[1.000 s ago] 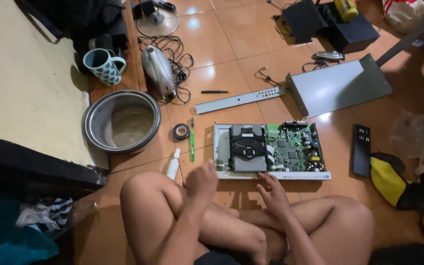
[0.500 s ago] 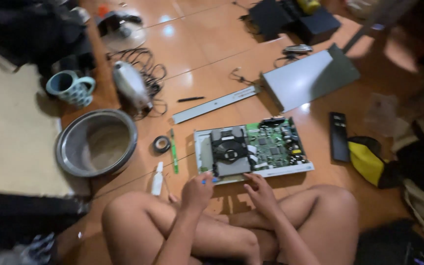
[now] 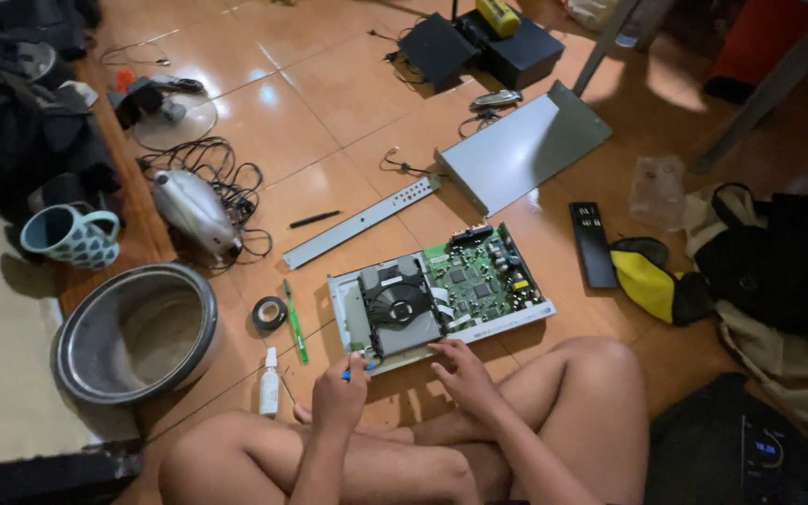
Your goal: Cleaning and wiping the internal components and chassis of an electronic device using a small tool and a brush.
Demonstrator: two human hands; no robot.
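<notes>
disc player chassis open, both hands at edge

Left hand moved up off the knee to the near left corner of the opened disc player, small blue tool in its grip. Right hand slid forward, fingertips now at the player's front edge. Camera view shifted.
</notes>
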